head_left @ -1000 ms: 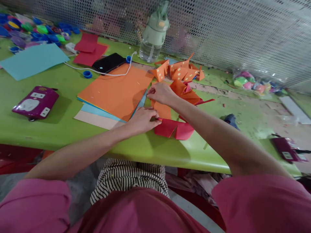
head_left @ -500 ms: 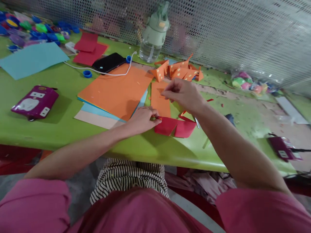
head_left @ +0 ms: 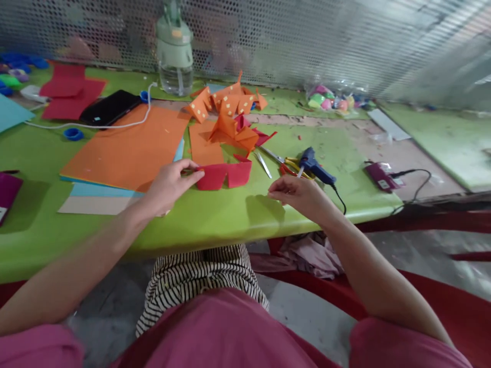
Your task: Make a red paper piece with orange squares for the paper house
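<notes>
L hand point(head_left: 174, 181) pinches red folded paper point(head_left: 238, 175) at its 9 o'clock end. R hand point(head_left: 276, 193), fingertips bunched, is nr its 4 o'clock side; blue glue gun point(head_left: 315, 167) at R hand's 2 o'clock. Water btl point(head_left: 175, 56) stands at paper's 11 o'clock.

The left arm point(head_left: 88, 255) reaches forward and inward from the lower left, its forearm bare below a pink sleeve point(head_left: 46, 347). The left hand point(head_left: 174, 181) points its thumb and index finger rightward in a pinch, the other fingers bent behind them. The right arm point(head_left: 372, 266), bare below its pink sleeve point(head_left: 399, 342), slants forward and inward from the lower right. The right hand point(head_left: 301, 197) curls its fingers, thumb close to them; whether the tips meet is unclear. The hands are well apart.
</notes>
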A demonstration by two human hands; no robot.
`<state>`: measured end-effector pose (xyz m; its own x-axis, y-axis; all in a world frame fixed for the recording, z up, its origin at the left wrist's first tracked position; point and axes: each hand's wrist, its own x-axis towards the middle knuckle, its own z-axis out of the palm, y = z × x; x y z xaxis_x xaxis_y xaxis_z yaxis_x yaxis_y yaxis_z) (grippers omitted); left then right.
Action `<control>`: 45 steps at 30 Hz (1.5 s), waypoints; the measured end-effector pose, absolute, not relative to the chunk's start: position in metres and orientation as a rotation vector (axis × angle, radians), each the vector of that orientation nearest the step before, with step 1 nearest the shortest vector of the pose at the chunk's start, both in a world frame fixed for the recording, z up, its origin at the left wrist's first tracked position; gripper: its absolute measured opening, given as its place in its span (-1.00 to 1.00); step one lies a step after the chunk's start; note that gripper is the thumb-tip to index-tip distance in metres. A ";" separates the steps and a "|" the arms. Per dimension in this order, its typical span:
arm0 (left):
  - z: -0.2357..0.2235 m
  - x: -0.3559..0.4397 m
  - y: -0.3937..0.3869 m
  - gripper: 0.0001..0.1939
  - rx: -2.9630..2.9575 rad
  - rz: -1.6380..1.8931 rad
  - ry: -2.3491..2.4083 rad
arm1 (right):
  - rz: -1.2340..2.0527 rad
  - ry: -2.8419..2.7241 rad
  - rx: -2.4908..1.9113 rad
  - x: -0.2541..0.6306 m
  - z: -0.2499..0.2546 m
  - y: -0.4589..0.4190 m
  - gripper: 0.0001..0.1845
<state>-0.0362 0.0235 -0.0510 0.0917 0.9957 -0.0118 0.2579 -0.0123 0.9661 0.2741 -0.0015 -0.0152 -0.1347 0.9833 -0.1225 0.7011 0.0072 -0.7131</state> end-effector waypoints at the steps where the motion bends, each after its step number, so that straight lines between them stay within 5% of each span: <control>1: -0.052 -0.035 0.024 -0.85 1.425 1.021 1.326 | 0.909 -1.886 -1.688 0.271 -0.017 -0.004 -0.81; 12: -0.054 -0.023 0.024 -0.84 1.239 1.034 1.236 | 1.020 -1.778 -1.285 0.148 -0.031 0.003 -0.79; 19: -0.050 -0.022 0.025 -0.68 1.172 1.053 1.152 | 1.401 -1.435 -1.212 0.149 -0.044 0.018 -0.72; 28: -0.056 -0.028 0.021 -0.92 1.525 1.053 1.078 | 1.446 -1.237 -1.219 0.148 -0.046 0.021 -0.58; 38: -0.053 -0.024 0.020 -0.82 1.511 0.981 1.159 | 1.447 -1.142 -1.186 0.132 -0.054 0.021 -0.57; 42: -0.055 -0.027 0.018 -0.72 1.484 0.967 1.135 | 1.190 -1.502 -1.219 0.156 -0.040 0.010 -0.64; 45: -0.052 -0.028 0.016 -0.70 1.479 0.928 1.174 | 0.504 -1.747 -1.406 0.216 -0.025 0.007 -0.75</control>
